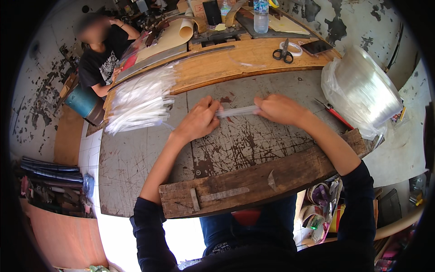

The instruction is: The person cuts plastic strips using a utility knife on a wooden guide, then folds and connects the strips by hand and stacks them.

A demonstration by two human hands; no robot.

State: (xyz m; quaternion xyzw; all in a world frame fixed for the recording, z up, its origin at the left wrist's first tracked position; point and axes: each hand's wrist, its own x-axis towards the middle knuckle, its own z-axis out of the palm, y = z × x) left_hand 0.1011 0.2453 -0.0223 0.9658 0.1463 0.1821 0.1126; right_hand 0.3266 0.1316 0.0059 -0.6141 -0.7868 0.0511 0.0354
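Between my two hands a short bundle of clear plastic strips (238, 111) is stretched level above the scratched grey tabletop (244, 140). My left hand (200, 119) is closed round its left end. The right end sits in the closed fingers of my right hand (282, 109). Slight motion blur hides how many strips there are. Left of my left hand lies a large pile of similar whitish, translucent strips (140, 99). A big roll of clear plastic strip (369, 88), partly in a thin plastic bag, stands to the right of my right hand.
A red-handled cutter-like tool (337, 115) lies beside the roll. Black scissors (283, 54), a white tape roll (293, 49), a phone (316, 47) and a water bottle (261, 17) are on the wooden board behind. A worn plank (253, 177) runs along the near edge. Another person (100, 56) sits far left.
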